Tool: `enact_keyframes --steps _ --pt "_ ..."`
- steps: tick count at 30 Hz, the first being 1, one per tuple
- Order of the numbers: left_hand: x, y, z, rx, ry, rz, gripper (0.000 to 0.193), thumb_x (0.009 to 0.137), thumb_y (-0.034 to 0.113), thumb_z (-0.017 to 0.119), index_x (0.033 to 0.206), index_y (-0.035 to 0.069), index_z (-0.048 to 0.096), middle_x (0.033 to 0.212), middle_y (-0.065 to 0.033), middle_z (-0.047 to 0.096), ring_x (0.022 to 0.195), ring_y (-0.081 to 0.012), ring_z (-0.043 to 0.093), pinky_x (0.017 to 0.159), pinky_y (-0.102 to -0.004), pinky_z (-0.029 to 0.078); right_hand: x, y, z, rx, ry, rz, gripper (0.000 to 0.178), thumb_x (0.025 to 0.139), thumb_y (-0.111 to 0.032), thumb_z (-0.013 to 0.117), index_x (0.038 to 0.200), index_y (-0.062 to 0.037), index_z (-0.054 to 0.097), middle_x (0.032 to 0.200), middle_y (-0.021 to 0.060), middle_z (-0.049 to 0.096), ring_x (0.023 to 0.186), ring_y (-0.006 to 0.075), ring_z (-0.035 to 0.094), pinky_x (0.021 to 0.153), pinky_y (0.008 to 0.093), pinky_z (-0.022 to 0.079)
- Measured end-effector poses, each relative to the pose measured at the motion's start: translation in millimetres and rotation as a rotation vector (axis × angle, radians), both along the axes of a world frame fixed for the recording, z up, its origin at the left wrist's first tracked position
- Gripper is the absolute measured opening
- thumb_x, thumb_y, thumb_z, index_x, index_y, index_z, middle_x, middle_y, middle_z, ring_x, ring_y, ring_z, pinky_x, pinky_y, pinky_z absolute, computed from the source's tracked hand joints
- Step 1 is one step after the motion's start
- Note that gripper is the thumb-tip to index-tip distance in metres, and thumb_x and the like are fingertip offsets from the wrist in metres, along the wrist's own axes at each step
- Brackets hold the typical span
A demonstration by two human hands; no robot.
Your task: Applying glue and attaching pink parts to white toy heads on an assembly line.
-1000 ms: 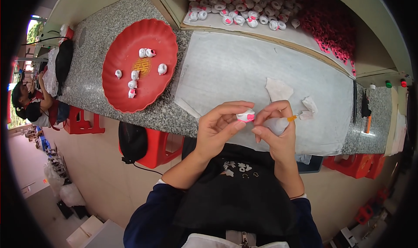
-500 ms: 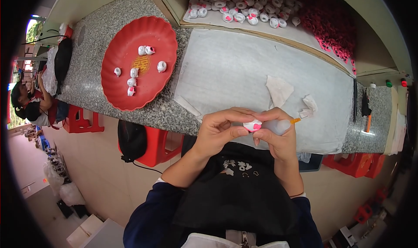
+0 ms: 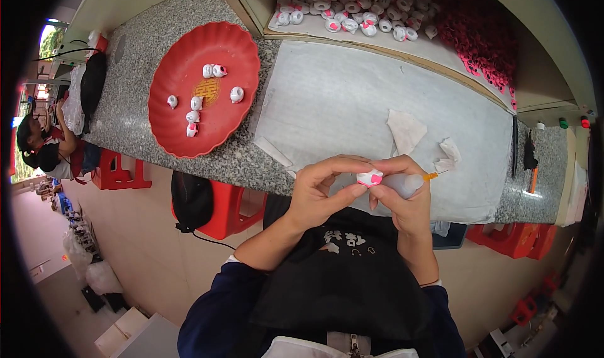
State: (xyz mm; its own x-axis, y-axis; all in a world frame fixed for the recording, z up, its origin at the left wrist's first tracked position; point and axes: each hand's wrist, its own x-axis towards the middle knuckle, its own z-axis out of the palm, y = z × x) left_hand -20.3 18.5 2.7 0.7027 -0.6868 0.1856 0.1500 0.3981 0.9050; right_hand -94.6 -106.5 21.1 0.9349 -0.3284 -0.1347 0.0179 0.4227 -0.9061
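Above the near edge of the white sheet [image 3: 327,106], both my hands meet around a small white piece with a pink patch [image 3: 370,178]. My left hand [image 3: 313,194] pinches it between thumb and fingers. From the other side, the fingertips of my right hand [image 3: 408,214] touch the same piece. My right hand also grips a small translucent squeeze bottle [image 3: 404,185], whose orange nozzle [image 3: 430,176] points off to the right. Several similar white pieces [image 3: 236,94] lie in a scalloped red tray [image 3: 165,122] at the left.
Two crumpled scraps of white paper, one larger [image 3: 406,130] and one smaller [image 3: 447,155], rest on the sheet. Behind, a shelf holds a heap of white pieces [image 3: 368,27] and a pile of pink parts [image 3: 481,50]. Red stools [image 3: 229,210] stand below the granite counter [image 3: 248,172].
The piece has turned slightly in my fingers, so its pink patch faces up more. The whole view has shifted a little; both hands keep their grip.
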Motion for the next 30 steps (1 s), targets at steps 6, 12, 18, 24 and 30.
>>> enact_keyframes --steps 6,12,18,24,30 --pt "-0.7 0.2 0.7 -0.004 0.138 -0.031 0.025 0.071 -0.006 0.054 0.096 -0.003 0.053 0.097 -0.0124 0.054 0.094 -0.0173 0.05 0.082 -0.0269 0.038 0.4 -1.4 -1.5 0.036 -0.002 0.011 0.021 0.068 0.004 0.057 0.089 0.0015 0.054 0.072 0.006 0.056 0.059 0.0069 0.051 0.045 0.0183 0.042" --pt "4.9 -0.3 1.1 0.012 0.155 -0.091 0.027 0.07 -0.006 0.056 0.096 -0.003 0.052 0.098 -0.0128 0.053 0.095 -0.0182 0.049 0.083 -0.0277 0.038 1.9 -6.0 -2.0 0.024 0.009 0.013 0.02 0.069 0.003 0.058 0.088 0.0019 0.054 0.074 0.0063 0.057 0.061 0.0075 0.051 0.046 0.019 0.043" --pt "6.7 2.1 -5.8 -0.095 0.197 -0.114 0.023 0.068 -0.005 0.059 0.09 -0.001 0.054 0.096 -0.013 0.053 0.093 -0.0187 0.05 0.079 -0.0282 0.04 1.5 -5.6 -2.6 0.052 0.014 0.112 0.02 0.068 0.002 0.059 0.087 0.0028 0.054 0.074 0.0072 0.057 0.062 0.0085 0.052 0.046 0.0191 0.043" --pt "3.1 1.5 -10.9 0.002 0.064 -0.099 0.022 0.065 -0.005 0.061 0.086 0.0 0.055 0.092 -0.014 0.054 0.089 -0.0203 0.052 0.075 -0.0281 0.042 -4.9 -5.5 -3.4 0.024 0.003 0.081 0.018 0.066 0.004 0.06 0.083 0.0038 0.055 0.071 0.0096 0.056 0.058 0.012 0.052 0.046 0.0213 0.043" --pt "22.9 11.4 11.9 0.2 -0.376 0.04 0.025 0.063 -0.004 0.062 0.087 0.0 0.054 0.092 -0.0132 0.055 0.086 -0.0203 0.053 0.076 -0.0289 0.04 0.4 -4.5 2.8 0.055 0.093 0.078 0.028 0.067 0.0 0.057 0.093 0.0034 0.048 0.078 0.0141 0.055 0.054 0.0149 0.051 0.043 0.0229 0.042"
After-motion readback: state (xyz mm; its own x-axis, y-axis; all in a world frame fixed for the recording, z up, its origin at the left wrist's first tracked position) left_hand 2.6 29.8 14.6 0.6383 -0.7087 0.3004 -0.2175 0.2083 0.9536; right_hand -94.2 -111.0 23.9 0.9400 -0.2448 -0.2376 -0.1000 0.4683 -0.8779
